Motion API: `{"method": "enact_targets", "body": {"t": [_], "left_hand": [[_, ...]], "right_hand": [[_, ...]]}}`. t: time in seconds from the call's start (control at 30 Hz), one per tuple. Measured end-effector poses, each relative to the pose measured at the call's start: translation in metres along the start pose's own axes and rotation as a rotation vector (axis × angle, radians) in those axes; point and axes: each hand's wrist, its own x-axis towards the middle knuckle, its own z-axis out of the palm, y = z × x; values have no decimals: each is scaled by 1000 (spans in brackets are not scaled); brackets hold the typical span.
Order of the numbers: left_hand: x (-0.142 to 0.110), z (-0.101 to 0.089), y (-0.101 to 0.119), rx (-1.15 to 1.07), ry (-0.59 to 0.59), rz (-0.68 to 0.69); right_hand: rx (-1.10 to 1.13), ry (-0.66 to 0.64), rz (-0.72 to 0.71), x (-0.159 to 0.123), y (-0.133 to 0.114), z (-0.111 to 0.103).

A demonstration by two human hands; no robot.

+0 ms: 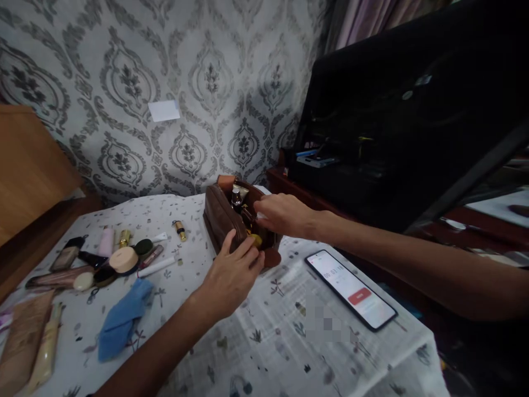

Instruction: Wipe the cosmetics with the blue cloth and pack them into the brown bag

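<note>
A brown leather-like toiletry bag (219,212) stands open on the cloth with small cosmetics inside. Among these are a bottle with a silver cap (236,197) and a yellow item (256,240). My left hand (233,273) grips the bag's near end, its fingers curled over the edge by the yellow item. At the bag's right side, my right hand (285,214) reaches over the opening with fingers closed. Something pale shows at its fingertips, too small to make out. The bag's floor is hidden.
Left on the patterned cloth (264,358) lie several cosmetics, including a round beige jar (123,259), a blue cloth (124,320) and a large tube (25,336). A small gold-and-black bottle (180,230) stands apart. A phone (351,289) lies right, near a dark screen (392,110).
</note>
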Motion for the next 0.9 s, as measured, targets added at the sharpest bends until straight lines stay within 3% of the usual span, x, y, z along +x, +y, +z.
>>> {"method": "enact_targets", "body": {"t": [0.4,0.67,0.9], "left_hand": [[-1,12,-1,-55,55,-15],[-1,9,-1,-39,37,-19],[-2,10,0,-38,54,-11]], "right_hand": [[-102,-57,-14,15,-5,-6],[-93,-44,-88,22,-7,9],[-70,-59,-62,26,-2,21]]}}
